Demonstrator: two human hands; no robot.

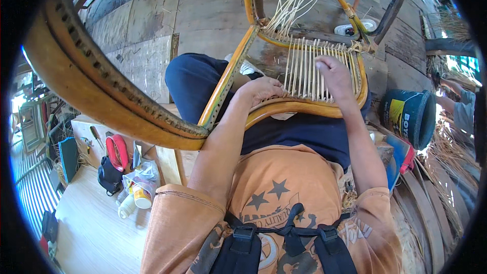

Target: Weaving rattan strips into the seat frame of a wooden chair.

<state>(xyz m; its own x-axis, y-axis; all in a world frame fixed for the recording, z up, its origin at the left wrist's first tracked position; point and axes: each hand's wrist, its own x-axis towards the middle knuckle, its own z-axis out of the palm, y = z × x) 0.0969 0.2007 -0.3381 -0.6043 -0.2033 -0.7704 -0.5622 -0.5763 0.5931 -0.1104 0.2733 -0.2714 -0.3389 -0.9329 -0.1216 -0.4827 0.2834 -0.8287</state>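
Note:
A chair frame of glossy orange-brown bent wood or rattan (pixel 274 112) lies across my lap, with small holes along its inner rails. Pale cane strands (pixel 306 71) run side by side over the right part of its seat opening. My left hand (pixel 263 90) rests at the near rail beside the leftmost strands, fingers bent together; what they pinch is hidden. Above the strands on the right, my right hand (pixel 336 75) is closed with its thumb up, its contents hidden. Loose cane ends (pixel 294 7) fan out beyond the far rail.
The chair's large curved piece (pixel 101 96) arches across the left. A dark bucket (pixel 410 117) stands at right. A clear plastic bag (pixel 144 175) with containers, a red case (pixel 117 152) and a black pouch (pixel 109 175) lie at left. Another person's arm (pixel 451 96) shows far right.

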